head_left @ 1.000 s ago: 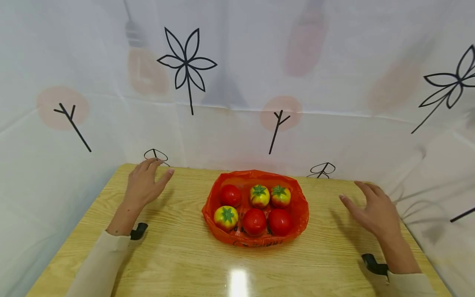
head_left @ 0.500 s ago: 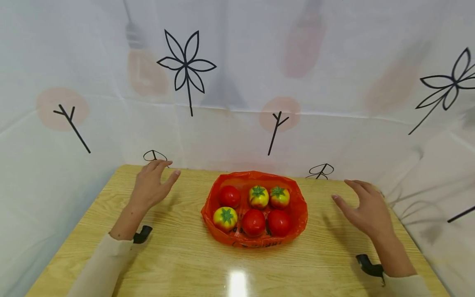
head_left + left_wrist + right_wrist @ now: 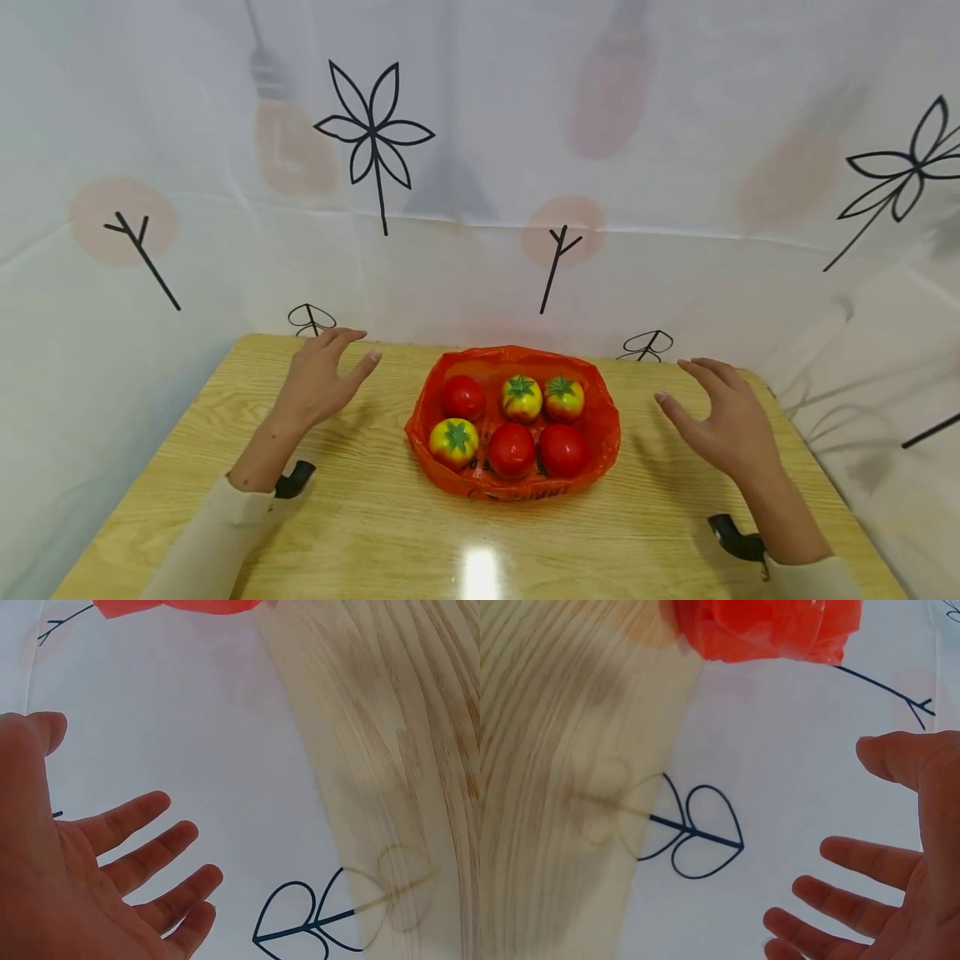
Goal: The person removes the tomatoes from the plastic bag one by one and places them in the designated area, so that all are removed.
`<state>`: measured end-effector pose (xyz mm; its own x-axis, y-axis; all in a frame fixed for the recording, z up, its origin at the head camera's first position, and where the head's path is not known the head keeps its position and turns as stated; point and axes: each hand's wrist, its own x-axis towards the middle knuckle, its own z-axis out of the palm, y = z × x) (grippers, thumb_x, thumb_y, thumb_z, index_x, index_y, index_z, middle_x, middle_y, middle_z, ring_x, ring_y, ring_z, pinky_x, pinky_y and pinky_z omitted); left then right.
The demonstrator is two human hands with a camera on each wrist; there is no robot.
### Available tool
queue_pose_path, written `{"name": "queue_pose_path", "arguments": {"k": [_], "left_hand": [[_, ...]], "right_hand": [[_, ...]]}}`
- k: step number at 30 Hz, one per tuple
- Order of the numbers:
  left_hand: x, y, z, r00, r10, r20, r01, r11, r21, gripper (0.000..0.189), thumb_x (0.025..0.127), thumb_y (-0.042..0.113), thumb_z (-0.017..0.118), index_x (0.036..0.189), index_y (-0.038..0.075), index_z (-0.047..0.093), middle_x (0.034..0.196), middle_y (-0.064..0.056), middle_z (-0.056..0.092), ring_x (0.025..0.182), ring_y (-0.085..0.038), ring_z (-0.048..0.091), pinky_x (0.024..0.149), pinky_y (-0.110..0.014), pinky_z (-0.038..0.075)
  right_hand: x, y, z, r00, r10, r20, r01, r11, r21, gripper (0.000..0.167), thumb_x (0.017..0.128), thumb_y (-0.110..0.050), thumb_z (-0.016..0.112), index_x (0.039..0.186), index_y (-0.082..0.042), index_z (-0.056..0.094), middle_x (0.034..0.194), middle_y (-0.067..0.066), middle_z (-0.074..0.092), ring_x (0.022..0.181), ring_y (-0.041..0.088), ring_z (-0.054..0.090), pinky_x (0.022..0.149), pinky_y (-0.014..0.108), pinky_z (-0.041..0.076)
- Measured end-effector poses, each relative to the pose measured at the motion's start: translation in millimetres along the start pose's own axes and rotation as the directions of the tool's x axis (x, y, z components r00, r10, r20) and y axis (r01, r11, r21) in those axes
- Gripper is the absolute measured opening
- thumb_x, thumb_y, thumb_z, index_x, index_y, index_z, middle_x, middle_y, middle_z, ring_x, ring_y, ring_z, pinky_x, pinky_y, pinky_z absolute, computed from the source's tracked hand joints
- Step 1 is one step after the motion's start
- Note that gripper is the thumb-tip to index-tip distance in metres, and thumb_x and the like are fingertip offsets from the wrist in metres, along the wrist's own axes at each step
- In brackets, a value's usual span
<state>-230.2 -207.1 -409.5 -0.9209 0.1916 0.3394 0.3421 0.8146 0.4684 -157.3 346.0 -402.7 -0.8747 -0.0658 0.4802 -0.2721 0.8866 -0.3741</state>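
A red plastic bag (image 3: 600,429) with its mouth spread wide lies in the middle of the wooden table. Inside it are several tomatoes: glossy red ones (image 3: 512,450) and yellow ones with green star-shaped tops (image 3: 454,442). Left of the bag, my left hand (image 3: 318,383) hovers over the table, fingers spread and relaxed, holding nothing. On the other side my right hand (image 3: 726,421) is likewise raised with spread fingers, apart from the bag. Each wrist view shows loose, empty fingers and, at the top, part of the red bag (image 3: 769,630).
A white cloth (image 3: 465,275) printed with leaf and flower drawings hangs along the table's back edge and both sides. The pale wood table (image 3: 375,533) reflects a bright light near its front. A black strap piece (image 3: 738,540) sticks out at each wrist.
Both hands have moved inward toward the bag, the left one rightward and the right one leftward. The bag and the tomatoes in it stay where they were.
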Motion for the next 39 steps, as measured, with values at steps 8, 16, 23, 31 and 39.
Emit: {"name": "queue_pose_path", "arguments": {"k": [8,16,23,31,39], "left_hand": [[-1.1,9.7,5.6,1.0,0.03,-0.007,-0.03,1.0,0.002,0.058,0.106,0.051,0.058,0.146,0.008,0.062,0.148,-0.018,0.059,0.137,-0.048,0.052,0.113,-0.071,0.033],[-1.3,23.0,12.3,0.998,0.05,0.029,-0.05,0.999,0.003,0.06,0.104,0.053,0.06,0.146,0.01,0.062,0.147,-0.017,0.06,0.136,-0.047,0.053,0.112,-0.074,0.031],[3.0,37.4,20.7,0.996,0.077,0.052,-0.076,0.997,-0.008,0.062,0.103,0.055,0.06,0.147,0.011,0.062,0.148,-0.016,0.06,0.136,-0.045,0.053,0.112,-0.072,0.032],[8.4,51.8,29.6,0.992,0.06,0.113,-0.056,0.998,-0.035,0.066,0.102,0.059,0.06,0.15,0.013,0.059,0.149,-0.014,0.06,0.137,-0.043,0.054,0.114,-0.067,0.037],[17.4,68.1,38.2,0.985,0.051,0.165,-0.04,0.997,-0.067,0.062,0.102,0.05,0.064,0.151,0.013,0.058,0.149,-0.009,0.059,0.138,-0.038,0.053,0.113,-0.059,0.044]], "right_hand": [[3.7,-19.5,1.4,0.997,-0.063,-0.047,0.065,0.997,0.032,0.056,0.089,-0.024,0.084,0.137,0.0,0.066,0.138,0.024,0.06,0.125,0.048,0.055,0.094,0.07,0.045],[6.4,-38.0,5.2,0.994,-0.099,-0.047,0.102,0.993,0.058,0.059,0.085,-0.021,0.087,0.137,-0.002,0.066,0.137,0.02,0.06,0.125,0.046,0.056,0.095,0.069,0.047],[9.7,-47.2,10.8,0.99,-0.134,-0.036,0.136,0.988,0.074,0.06,0.084,-0.019,0.088,0.137,-0.003,0.066,0.138,0.019,0.059,0.125,0.044,0.056,0.097,0.068,0.048],[12.5,-58.2,19.6,0.988,-0.156,0.001,0.156,0.984,0.09,0.059,0.085,-0.018,0.087,0.138,-0.003,0.065,0.14,0.018,0.059,0.126,0.044,0.055,0.098,0.068,0.048],[14.4,-72.2,31.9,0.983,-0.178,0.043,0.175,0.983,0.057,0.06,0.086,-0.021,0.088,0.137,-0.001,0.065,0.135,0.018,0.061,0.125,0.041,0.055,0.1,0.065,0.05]]}}
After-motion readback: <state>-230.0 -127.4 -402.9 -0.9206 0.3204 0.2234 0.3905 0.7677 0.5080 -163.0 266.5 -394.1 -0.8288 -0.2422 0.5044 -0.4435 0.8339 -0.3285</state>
